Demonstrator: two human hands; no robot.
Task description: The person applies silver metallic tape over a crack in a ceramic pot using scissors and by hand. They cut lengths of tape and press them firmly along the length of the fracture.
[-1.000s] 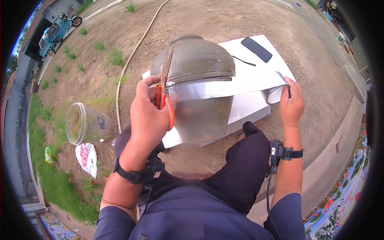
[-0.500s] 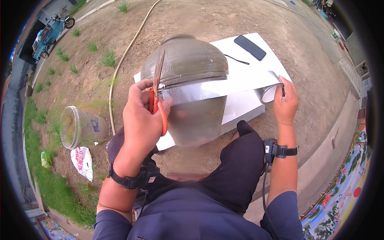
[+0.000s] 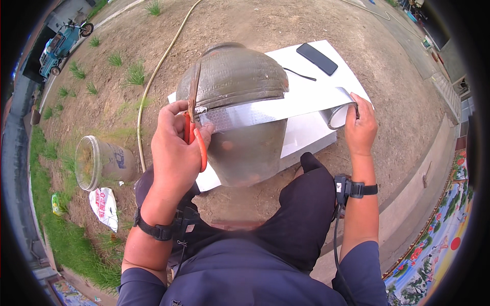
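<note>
A large olive-brown jar (image 3: 240,71) stands before me with a crack or ridge line across its side. My left hand (image 3: 176,145) is closed around orange-handled scissors (image 3: 203,150), blades pointing up and away. Its fingertips also hold the loose end of a silver tape strip (image 3: 260,113) at the jar's left side. The strip runs across the front of the jar to the tape roll (image 3: 338,118). My right hand (image 3: 361,127) grips that roll beyond the jar's right side. Whether the strip touches the jar all along, I cannot tell.
Under the jar is a white board (image 3: 306,137), bearing a black phone (image 3: 317,59) and a short dark cord (image 3: 300,74). To the left lie a clear plastic bucket (image 3: 104,166) and a white bag (image 3: 104,209). A hose (image 3: 148,92) crosses the dirt; a blue three-wheeler (image 3: 61,46) stands far left.
Both hands have shifted slightly left in the picture, along with the scissors, tape and roll. The jar and board show a similar small shift. Both grips are unchanged.
</note>
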